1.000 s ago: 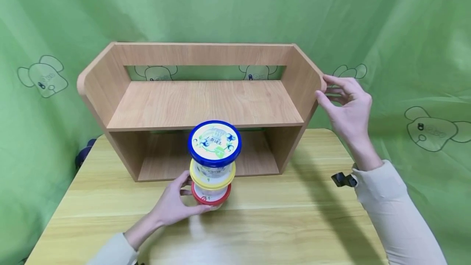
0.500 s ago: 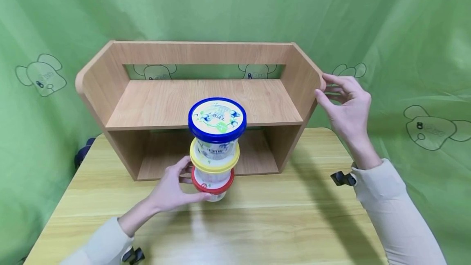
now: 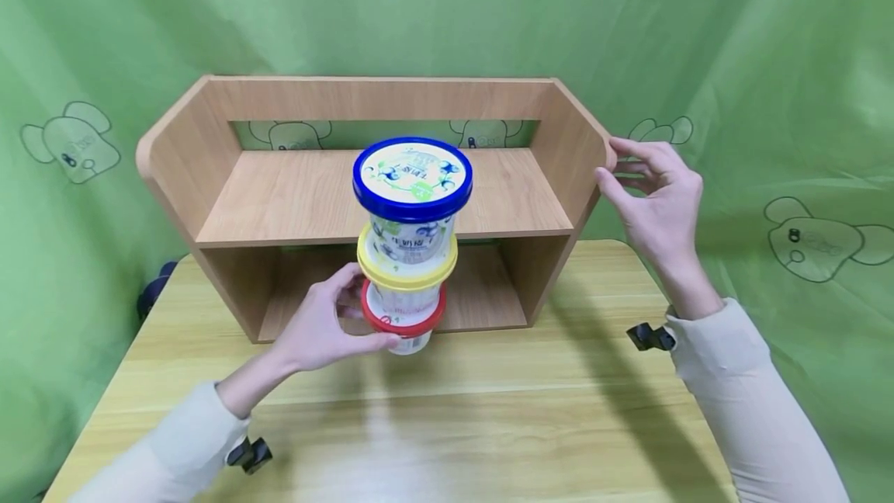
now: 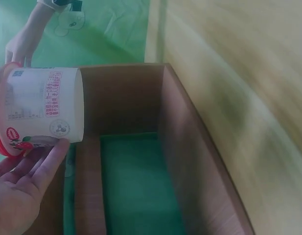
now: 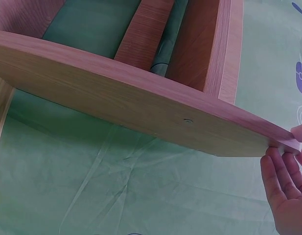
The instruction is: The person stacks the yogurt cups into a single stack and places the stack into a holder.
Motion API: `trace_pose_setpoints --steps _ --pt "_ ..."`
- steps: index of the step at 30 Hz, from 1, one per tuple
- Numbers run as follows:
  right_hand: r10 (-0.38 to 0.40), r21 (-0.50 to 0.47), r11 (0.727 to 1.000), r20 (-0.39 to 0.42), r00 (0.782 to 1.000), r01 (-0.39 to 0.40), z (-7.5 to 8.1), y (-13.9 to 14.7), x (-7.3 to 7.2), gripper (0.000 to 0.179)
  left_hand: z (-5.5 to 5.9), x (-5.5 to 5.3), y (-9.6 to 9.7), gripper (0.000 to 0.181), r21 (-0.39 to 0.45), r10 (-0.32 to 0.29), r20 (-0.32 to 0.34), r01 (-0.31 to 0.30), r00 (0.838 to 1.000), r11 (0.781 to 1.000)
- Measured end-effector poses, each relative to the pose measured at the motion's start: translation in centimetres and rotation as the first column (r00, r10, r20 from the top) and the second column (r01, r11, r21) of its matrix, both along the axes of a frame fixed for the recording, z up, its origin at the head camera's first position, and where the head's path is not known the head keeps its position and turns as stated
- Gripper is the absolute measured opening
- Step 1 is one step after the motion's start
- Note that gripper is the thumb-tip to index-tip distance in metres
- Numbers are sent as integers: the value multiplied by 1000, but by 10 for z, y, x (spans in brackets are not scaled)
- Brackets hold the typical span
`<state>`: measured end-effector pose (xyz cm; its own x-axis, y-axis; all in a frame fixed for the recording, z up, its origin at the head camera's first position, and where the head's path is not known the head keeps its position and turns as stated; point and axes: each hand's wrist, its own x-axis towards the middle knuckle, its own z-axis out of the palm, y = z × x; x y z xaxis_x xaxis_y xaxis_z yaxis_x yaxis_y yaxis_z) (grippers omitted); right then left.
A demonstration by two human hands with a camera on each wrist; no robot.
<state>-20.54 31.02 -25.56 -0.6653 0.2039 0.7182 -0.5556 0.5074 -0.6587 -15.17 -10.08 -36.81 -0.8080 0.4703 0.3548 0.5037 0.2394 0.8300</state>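
Three lidded tubs stand stacked: a blue-lidded tub [image 3: 412,177] on top, a yellow-lidded tub [image 3: 407,297] in the middle, a red-lidded tub [image 3: 408,344] at the bottom. My left hand [image 3: 317,328] grips the red-lidded tub from the left, thumb in front and fingers behind. In the left wrist view, the red-lidded tub [image 4: 43,105] shows a white wall with red print, clear of the shelf. On the right, my right hand [image 3: 660,196] pinches the front edge of the wooden shelf's [image 3: 391,192] side panel. Fingers [image 5: 283,171] lie against the panel's outer face.
The two-level shelf stands at the back of a light wooden table [image 3: 489,425]. A green curtain [image 3: 391,6] hangs behind it. A dark object [image 3: 155,289] shows partly past the table's left edge.
My left hand has raised the stack of tubs upward from near the tabletop, the blue lid now in front of the upper board. My right hand stays on the shelf's side panel.
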Motion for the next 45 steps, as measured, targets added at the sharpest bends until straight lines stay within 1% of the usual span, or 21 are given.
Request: trace_pose_setpoints --steps 8,13,17,23,30,36,39,42,45 --pt "2 3 1000 -19 1000 -2 0 4 2 36 18 -9 8 76 -18 -3 34 4 999 1000" --pt "3 0 1000 -13 1000 -3 -1 5 2 36 27 -14 13 77 6 -30 52 30 998 1000" --pt "3 -4 1000 -8 1000 -3 0 5 2 36 37 -18 15 78 16 -45 50 45 998 999" --pt "5 -6 1000 -15 1000 -5 -1 5 2 36 55 -22 16 79 7 -57 39 57 998 998" --pt "12 -12 1000 -21 1000 -13 -1 5 2 36 75 -27 17 80 0 -39 50 39 998 999" --pt "14 -11 1000 -26 1000 -14 -1 5 1 36 90 -37 17 80 12 -36 62 35 997 999" --pt "12 -7 1000 -30 999 -12 -1 5 1 36 97 -41 18 80 22 -25 63 23 998 999" --pt "10 -5 1000 -30 999 -10 -1 5 1 36 102 -46 21 79 41 -17 60 15 998 999" --pt "9 -5 1000 -28 1000 -10 -1 4 2 36 104 -51 22 79 51 -9 51 7 999 999"
